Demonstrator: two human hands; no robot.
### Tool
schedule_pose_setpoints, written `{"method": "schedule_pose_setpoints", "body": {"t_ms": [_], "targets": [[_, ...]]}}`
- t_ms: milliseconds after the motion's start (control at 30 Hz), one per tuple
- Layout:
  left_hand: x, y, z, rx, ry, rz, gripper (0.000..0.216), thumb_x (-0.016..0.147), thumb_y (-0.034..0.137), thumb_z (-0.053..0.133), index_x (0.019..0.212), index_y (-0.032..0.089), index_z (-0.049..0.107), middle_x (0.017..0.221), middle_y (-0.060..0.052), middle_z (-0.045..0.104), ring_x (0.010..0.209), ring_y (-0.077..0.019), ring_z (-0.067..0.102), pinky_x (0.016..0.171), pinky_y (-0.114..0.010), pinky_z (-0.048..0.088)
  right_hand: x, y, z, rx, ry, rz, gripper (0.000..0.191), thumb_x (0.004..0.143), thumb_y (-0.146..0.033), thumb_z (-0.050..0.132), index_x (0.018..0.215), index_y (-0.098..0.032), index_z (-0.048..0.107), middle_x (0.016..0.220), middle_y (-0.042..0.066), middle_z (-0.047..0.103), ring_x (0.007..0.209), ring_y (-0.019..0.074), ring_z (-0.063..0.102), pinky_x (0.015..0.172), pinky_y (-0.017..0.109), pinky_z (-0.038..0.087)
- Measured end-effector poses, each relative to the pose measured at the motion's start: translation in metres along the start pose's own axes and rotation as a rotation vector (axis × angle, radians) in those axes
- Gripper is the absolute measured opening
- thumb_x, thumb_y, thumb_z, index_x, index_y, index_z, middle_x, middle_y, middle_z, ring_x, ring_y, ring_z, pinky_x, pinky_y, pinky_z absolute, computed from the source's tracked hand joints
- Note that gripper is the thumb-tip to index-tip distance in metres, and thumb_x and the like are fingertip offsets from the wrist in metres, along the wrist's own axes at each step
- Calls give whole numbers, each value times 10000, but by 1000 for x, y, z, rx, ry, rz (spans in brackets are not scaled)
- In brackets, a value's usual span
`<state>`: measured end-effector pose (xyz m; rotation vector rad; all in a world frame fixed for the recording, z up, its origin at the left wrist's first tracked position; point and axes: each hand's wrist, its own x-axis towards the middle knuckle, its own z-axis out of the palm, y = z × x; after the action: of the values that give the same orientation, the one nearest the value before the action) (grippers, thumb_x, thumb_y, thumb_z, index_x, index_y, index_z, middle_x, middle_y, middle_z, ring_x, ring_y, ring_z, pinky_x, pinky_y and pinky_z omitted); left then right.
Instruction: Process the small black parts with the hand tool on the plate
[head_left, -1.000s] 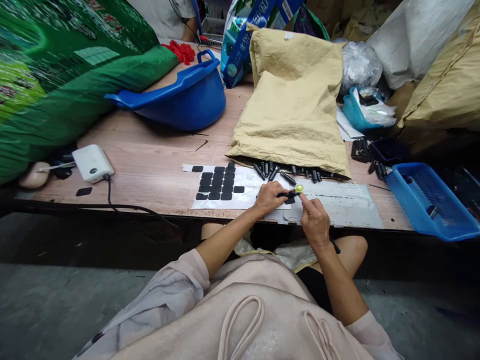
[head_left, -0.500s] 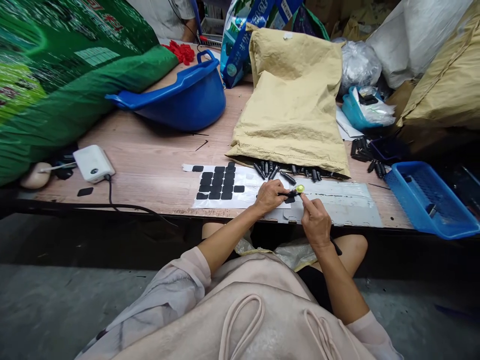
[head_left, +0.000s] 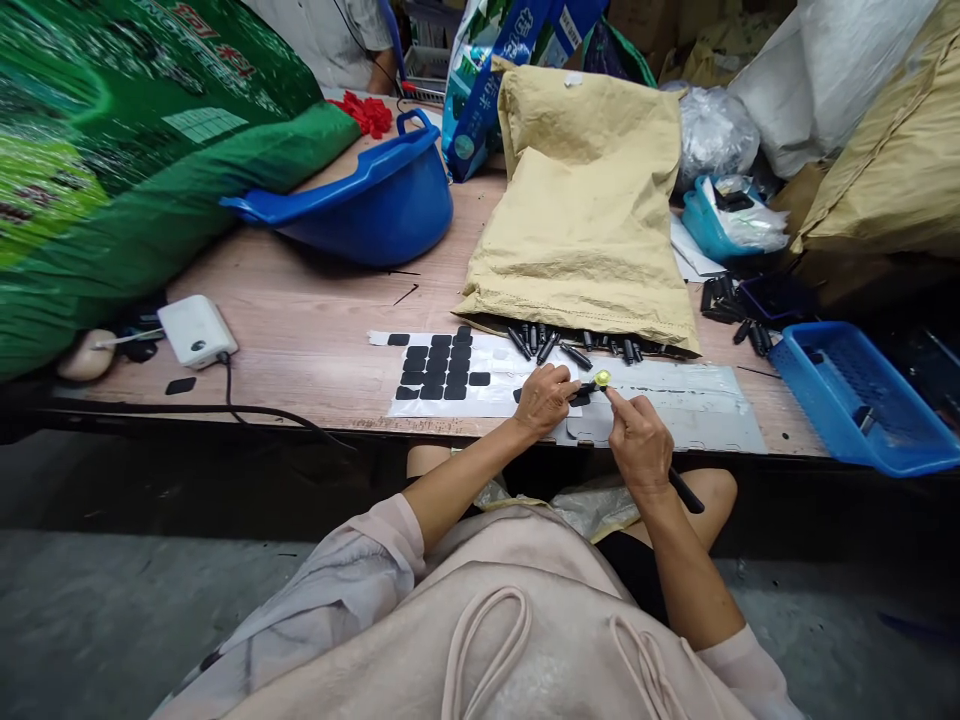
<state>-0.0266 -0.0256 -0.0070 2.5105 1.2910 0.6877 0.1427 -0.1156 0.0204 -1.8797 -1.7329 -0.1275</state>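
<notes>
Tabletop (head_left: pixel 300 330): under both hands; its front edge lies close on the near side of the fingers, so a dropped part could roll off toward the lap.
Kraft-paper sack (head_left: pixel 585 220): beyond the fingers; a nudge at its mouth might shed more pieces.
Blue plastic basket (head_left: pixel 825 408): well to the right of the fingers.
White sheet (head_left: pixel 491 400): left of the left fingers, bearing rounded black patches (head_left: pixel 435 365); a dragging left forearm could shift it.
Right hand (head_left: pixel 642 440): fingers curled, apparently around a tool, index foremost; exact grip hidden.
Left hand (head_left: pixel 544 402): fingers pinching a slim black piece by its near end.
Black handle (head_left: pixel 688 492): behind the right fingers, past the wrist, over the lap; it could knock the thigh and jolt the point of work.
Loose black cylinders (head_left: pixel 576 356): just beyond the left fingers; a brush of the knuckles could roll them in.
Slim black piece (head_left: pixel 587 388): between the two hands' fingers; a narrow pinch could let it twist.
Yellow-green tip (head_left: pixel 602 378): just beyond the right index fingertip; whether joined to the piece, cannot tell.
</notes>
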Motion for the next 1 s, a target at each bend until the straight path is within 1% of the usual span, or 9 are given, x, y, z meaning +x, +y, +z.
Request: {"method": "schedule_pose_setpoints", "body": {"t_ms": [200, 367, 500, 600, 767, 900, 1000], "targets": [[3, -6, -1, -32, -43, -45, 167, 949, 206, 695, 1073, 240, 802, 985, -62, 686, 942, -224, 578, 827, -356, 457, 12, 6, -13, 150, 59, 82, 365, 1020, -281, 495, 1236, -242, 787, 870, 62, 686, 821, 182, 598, 735, 277, 438], [4, -8, -3, -44, -58, -40, 166, 971, 200, 649, 1059, 231, 787, 987, -65, 660, 953, -223, 577, 847, -353, 471, 9, 12, -14, 229, 51, 126, 363, 998, -286, 511, 1226, -229, 789, 900, 69, 716, 846, 193, 627, 799, 302, 476], [3, -6, -5, -35, -102, -46, 158, 990, 209, 616, 1019, 206, 772, 987, -73, 646, 960, -229, 578, 863, -358, 480, 5, 16, -13, 237, 41, 157, 366, 989, -288, 517, 1222, -222, 791, 869, 64, 707, 817, 193, 623, 802, 313, 480], [2, -5, -5, -31, -115, -50, 172, 1009, 219, 586, 1023, 194, 756, 1004, -76, 623, 951, -222, 583, 855, -347, 490, 3, 17, -13, 250, 37, 173, 372, 984, -282, 514, 1231, -216, 785, 890, 67, 719, 823, 193, 626, 810, 317, 484], [1, -5, -5, -18, -120, -30, 194, 1028, 228, 553, 1062, 186, 739, 1002, -77, 597, 954, -217, 584, 846, -332, 498, 2, 16, -11, 254, 28, 176, 383, 985, -288, 507, 1235, -207, 785, 901, 72, 731, 828, 194, 637, 797, 313, 490], [0, -7, -4, -33, -111, -13, 224, 1040, 251, 535, 1120, 185, 733, 982, -77, 591, 959, -225, 586, 860, -345, 500, 0, 15, -10, 262, 23, 182, 387, 984, -301, 508, 1238, -205, 785, 901, 75, 730, 832, 197, 641, 797, 317, 496], [0, -8, -4, -68, -79, -1, 242, 1023, 315, 585, 1188, 196, 715, 1000, -77, 592, 990, -235, 586, 893, -364, 502, -1, 15, -9, 267, 12, 192, 386, 981, -306, 514, 1239, -210, 784, 891, 72, 725, 824, 196, 638, 804, 324, 501]]}}
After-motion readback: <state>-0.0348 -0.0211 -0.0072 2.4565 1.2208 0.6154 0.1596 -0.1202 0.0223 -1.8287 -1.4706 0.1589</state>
